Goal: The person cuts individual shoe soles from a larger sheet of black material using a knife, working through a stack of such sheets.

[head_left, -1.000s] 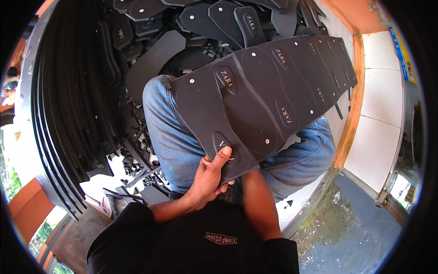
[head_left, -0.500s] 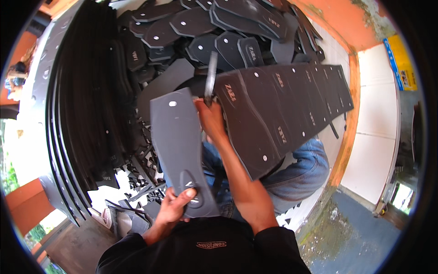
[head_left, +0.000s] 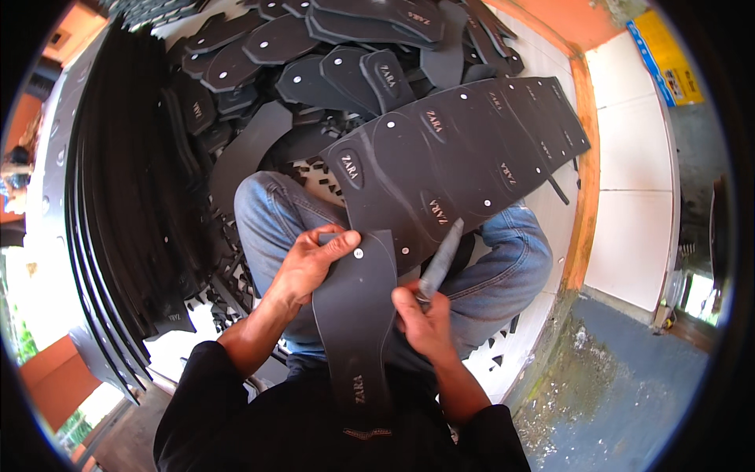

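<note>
My left hand (head_left: 314, 263) pinches the far end of a dark grey foam sole piece (head_left: 354, 307), thumb on top beside a white dot. The piece hangs toward my chest, with print at its near end. Wrapped round a knife (head_left: 443, 258), my right hand (head_left: 425, 321) is at the piece's right edge, and the blade points away from me and to the right. Just beyond the piece, a large dark foam sheet (head_left: 464, 149) marked with sole outlines and white dots slants across my crossed legs; the blade tip overlaps its near edge in view.
At the left stands a thick row of dark foam sheets (head_left: 118, 189) on edge. A heap of cut sole pieces (head_left: 291, 43) lies at the back. Small black offcuts (head_left: 228, 295) litter the floor by my left leg. A wooden edging (head_left: 588, 173) borders white tiles on the right.
My left hand has moved from the sole piece's near end to its far, dotted end. The piece has come closer to me, and my right hand has brought the knife back and to the right.
</note>
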The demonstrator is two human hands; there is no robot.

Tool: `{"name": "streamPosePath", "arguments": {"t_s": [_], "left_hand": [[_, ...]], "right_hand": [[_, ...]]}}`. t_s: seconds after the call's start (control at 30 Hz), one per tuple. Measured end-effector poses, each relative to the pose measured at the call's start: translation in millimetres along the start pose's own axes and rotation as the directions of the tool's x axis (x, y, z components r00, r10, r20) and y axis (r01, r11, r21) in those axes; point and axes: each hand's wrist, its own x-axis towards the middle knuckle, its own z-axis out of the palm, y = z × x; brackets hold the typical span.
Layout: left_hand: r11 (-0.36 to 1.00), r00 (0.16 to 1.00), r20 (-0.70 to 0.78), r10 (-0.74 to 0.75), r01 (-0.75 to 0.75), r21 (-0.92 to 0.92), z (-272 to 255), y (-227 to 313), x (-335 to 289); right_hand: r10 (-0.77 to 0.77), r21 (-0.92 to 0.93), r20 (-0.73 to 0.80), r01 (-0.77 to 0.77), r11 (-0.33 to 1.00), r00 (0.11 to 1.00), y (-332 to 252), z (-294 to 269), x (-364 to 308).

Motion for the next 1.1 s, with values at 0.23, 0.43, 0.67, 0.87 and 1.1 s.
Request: {"name": "streamPosePath", "arguments": {"t_s": [0.23, 0.43, 0.67, 0.87, 1.1], "left_hand": [[0.997, 0.994, 0.093, -0.061, 0.056, 0.053, 29, 16, -4], [0.98, 0.994, 0.097, -0.045, 0.025, 0.197, 36, 28, -9], [0.961, 0.986, 0.162, -0.036, -0.01, 0.277, 42, 38, -12], [0.825, 0.8, -0.448, 0.399, -0.527, -0.205, 2, 35, 6], [0.815, 0.999, 0.036, 0.01, 0.013, -0.58, 90, -15, 7]], "right_hand": [[-0.204, -0.665, -0.035, 0.13, 0.736, 0.978, 17, -56, -7], [-0.199, -0.686, 0.041, 0.172, 0.707, 0.979, 17, -57, 2], [-0.325, -0.615, 0.177, 0.363, 0.7, 0.929, -31, -28, 67], [-0.142, -0.293, -0.33, 0.042, 0.955, 0.933, -5, -90, 74], [-0.203, -0.363, -0.435, 0.036, 0.931, 0.877, 19, -73, 17]]}}
